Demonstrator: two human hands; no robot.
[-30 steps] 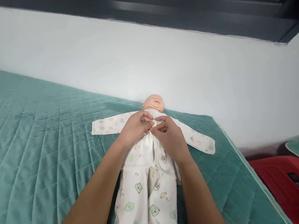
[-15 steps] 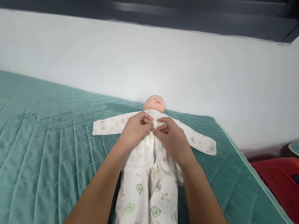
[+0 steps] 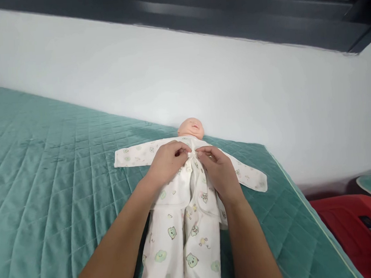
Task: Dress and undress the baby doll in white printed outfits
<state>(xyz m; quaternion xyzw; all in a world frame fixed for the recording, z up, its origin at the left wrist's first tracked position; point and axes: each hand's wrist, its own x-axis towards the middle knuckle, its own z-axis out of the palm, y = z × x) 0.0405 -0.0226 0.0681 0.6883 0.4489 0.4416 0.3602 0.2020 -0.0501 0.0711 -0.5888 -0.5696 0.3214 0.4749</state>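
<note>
A baby doll [image 3: 190,128] lies on its back, head toward the wall. It is dressed in a white printed baby shirt [image 3: 173,193] with both sleeves spread wide, and matching trousers [image 3: 199,258]. At the chest, my left hand [image 3: 169,161] pinches the shirt's front from the left. My right hand [image 3: 218,166] pinches the same front from the right, fingertips a little apart from the left ones. Bunched cloth shows between the two pinches. Below the hands the shirt's front edges hang apart. Whatever fastener may be under the fingertips is too small to make out.
The doll rests on a green quilted cover [image 3: 64,187] that runs up to a white wall [image 3: 167,76]. A dark window frame [image 3: 194,9] with bars spans the top. Beyond the cover's right edge sits a red case-like object [image 3: 349,224].
My fingertips have moved slightly apart, drawing the cloth at the chest into a bunch between them. The doll stays in place.
</note>
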